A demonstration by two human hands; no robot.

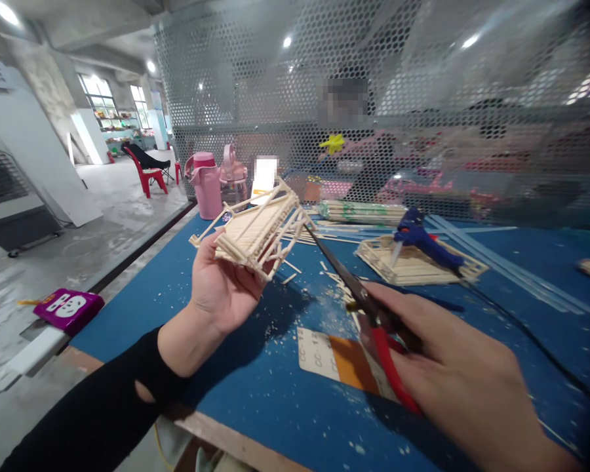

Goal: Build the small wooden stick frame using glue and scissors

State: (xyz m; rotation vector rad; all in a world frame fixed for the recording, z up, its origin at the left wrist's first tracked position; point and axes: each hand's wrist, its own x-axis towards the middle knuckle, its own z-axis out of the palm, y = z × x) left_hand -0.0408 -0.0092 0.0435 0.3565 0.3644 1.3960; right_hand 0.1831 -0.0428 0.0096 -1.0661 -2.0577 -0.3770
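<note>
My left hand (229,285) holds up a small frame built of thin wooden sticks (260,229), tilted above the blue table. The fingers wrap beneath it, partly hidden by the sticks. In my right hand (452,360) is a pair of scissors (373,314) with dark blades and a red handle. Their tips reach the right end of the stick frame; whether they touch it I cannot tell. A second flat stick frame (388,259) lies on the table to the right, with a blue glue gun (430,246) resting on it.
Stick offcuts (341,285) litter the blue tabletop (255,387) around a printed card (319,354). Bundled sticks (364,211), clear glue sticks (511,269), a pink bottle (206,190) and a lit phone (264,177) stand or lie near the perforated metal screen (275,85). A black cord (531,334) crosses the right side.
</note>
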